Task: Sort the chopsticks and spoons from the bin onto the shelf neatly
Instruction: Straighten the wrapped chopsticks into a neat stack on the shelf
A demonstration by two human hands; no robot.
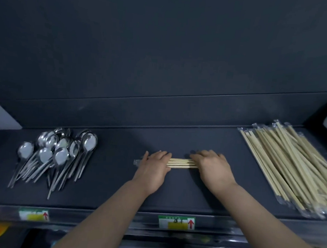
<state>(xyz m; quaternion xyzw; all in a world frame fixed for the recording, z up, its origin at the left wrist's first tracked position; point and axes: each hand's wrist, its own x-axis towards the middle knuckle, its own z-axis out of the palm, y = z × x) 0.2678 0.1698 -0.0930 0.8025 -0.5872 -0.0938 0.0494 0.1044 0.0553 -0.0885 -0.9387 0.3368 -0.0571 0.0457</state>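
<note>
- Two heaps already lie on the shelf: spoons at the left, loosely fanned with bowls away from the person; wrapped chopsticks at the right, roughly parallel but splayed.
- Between them, well apart from both, a small bundle of chopsticks lies crosswise; the left hand covers one end, the right hand the other; fingers look fairly straight, pressing down rather than clasping.
- Judged well along; this bundle wants squaring, both heaps tidying; the bin is out of view, so what remains cannot be told.
- Surface dark and matt; a dark back panel behind; labels with red arrows on the front edge; light dim.
</note>
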